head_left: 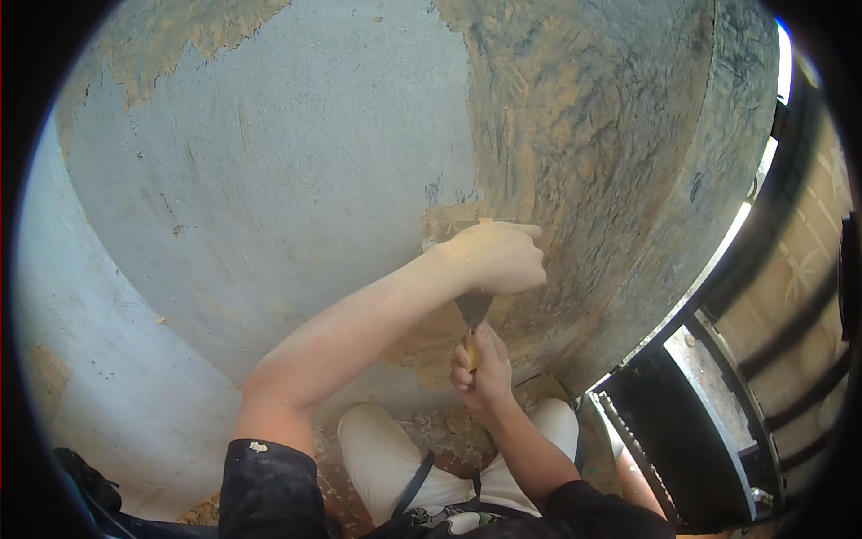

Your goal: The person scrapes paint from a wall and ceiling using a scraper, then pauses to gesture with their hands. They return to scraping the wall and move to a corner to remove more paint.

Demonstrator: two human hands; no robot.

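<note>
1. Putty knife (473,310): at the grey-coated wall (314,153); long axis near vertical in view, handle down, blade up.
2. Right hand (488,366): closed around the yellowish handle (472,353).
3. Left hand (505,256): nearer the blade, partly curled, hiding its upper part; pressing or pinching cannot be told.
4. Markings: no legible brand, label or writing.

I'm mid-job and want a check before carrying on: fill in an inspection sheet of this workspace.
Surface: wall partly smooth grey-blue, partly rough and brown, with ragged edges between.
Job's things: scraper, blade up, its edge hidden by the left hand.
Clutter: loose debris below the hands.
Hands: right hand closed on the scraper; left in front of the wall, grip unclear.
Cables: none clear; lower left too dark to tell.
Surroundings: black panel at right, patterned surface beyond.
</note>
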